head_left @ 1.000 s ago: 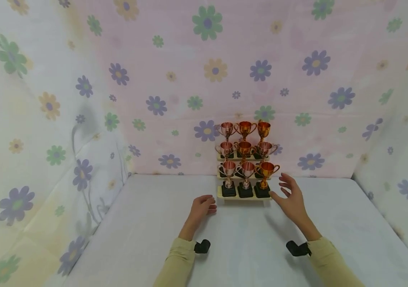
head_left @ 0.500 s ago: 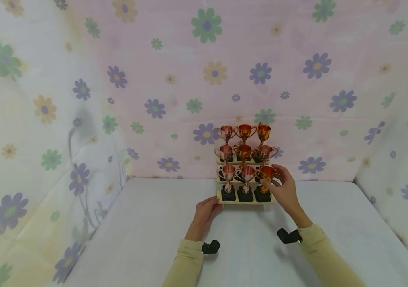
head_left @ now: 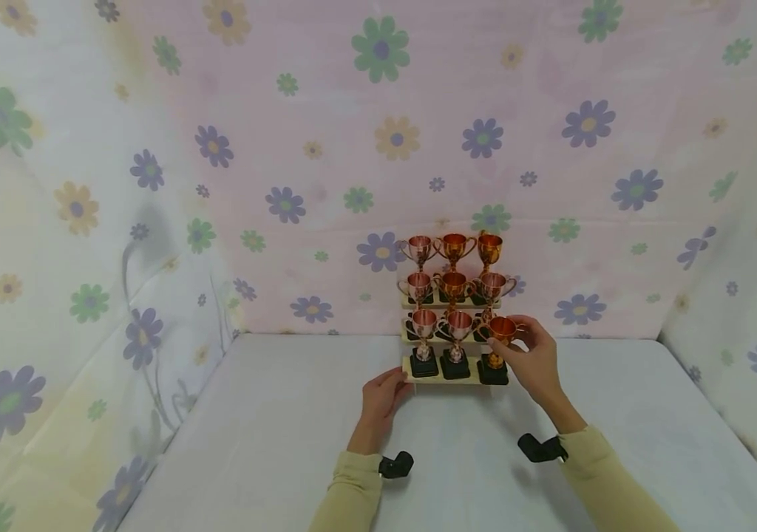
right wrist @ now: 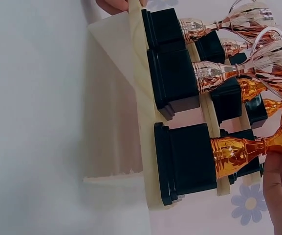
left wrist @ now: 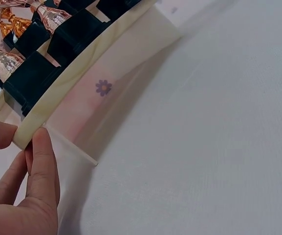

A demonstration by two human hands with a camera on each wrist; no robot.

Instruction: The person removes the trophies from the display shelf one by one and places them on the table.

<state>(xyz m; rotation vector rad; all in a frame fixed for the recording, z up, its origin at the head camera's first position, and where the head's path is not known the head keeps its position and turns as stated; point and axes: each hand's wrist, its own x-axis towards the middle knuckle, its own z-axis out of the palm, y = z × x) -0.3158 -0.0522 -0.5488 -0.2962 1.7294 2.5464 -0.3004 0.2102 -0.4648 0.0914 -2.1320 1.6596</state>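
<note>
A gold trophy cup [head_left: 502,332] on a black base is in my right hand [head_left: 538,362], fingers and thumb around its bowl. In the right wrist view its base [right wrist: 187,159] sticks out past the front of the lowest board, overlapping the board's edge. My left hand [head_left: 381,403] pinches the left end of that board [left wrist: 70,78], thumb above and fingers below. Beside the gold cup on the bottom tier stand two rose-gold trophy cups [head_left: 423,325]. Rose-gold and gold cups [head_left: 454,284] fill the upper tiers of the stepped rack.
The rack's pale side supports [right wrist: 114,39] rest on a white-covered table [head_left: 272,443]. Close behind the rack is a flower-patterned cloth backdrop [head_left: 312,222], which also runs along both sides.
My right hand has reached the front right gold trophy cup, gripped it and drawn it slightly forward and right. My left hand has moved in and taken hold of the rack's left end.
</note>
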